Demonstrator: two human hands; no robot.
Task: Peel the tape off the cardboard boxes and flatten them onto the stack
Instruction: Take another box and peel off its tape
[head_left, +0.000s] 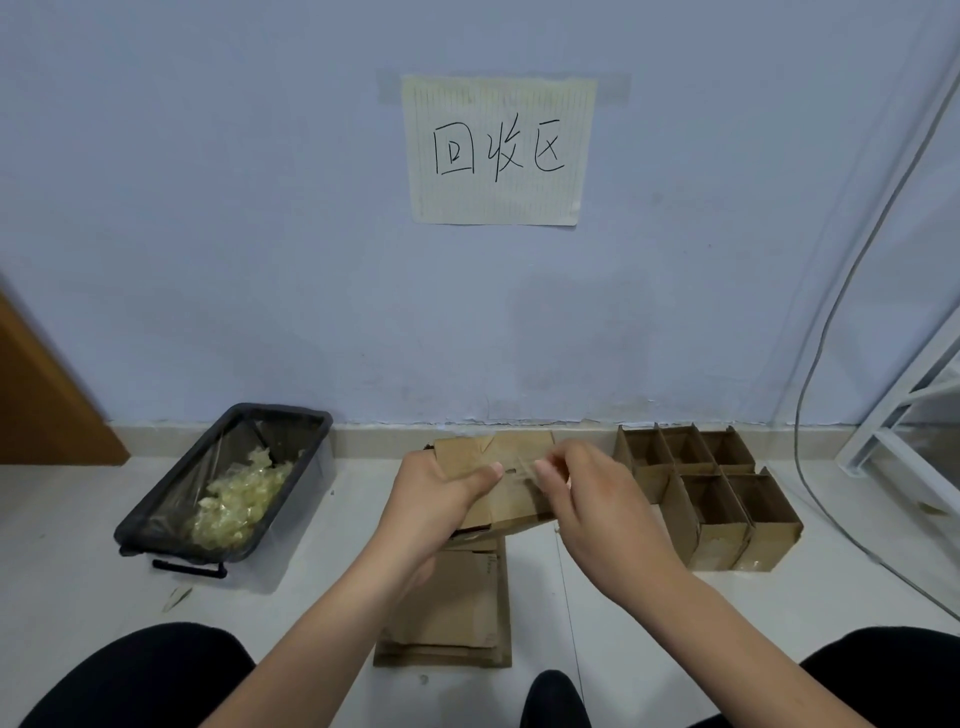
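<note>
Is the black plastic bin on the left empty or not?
Not empty: the black plastic bin holds a pile of crumpled yellowish tape.

Matt brown corrugated cardboard forms the box (498, 483), the flattened stack (452, 618) and the right-hand empty boxes (717, 499), while the bin (223, 483) is glossy black plastic holding crumpled shiny clear tape (239, 504), on a smooth pale floor (78, 545).

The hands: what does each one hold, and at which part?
Left hand grips the cardboard box at its left edge; right hand pinches the tape on it.
</note>
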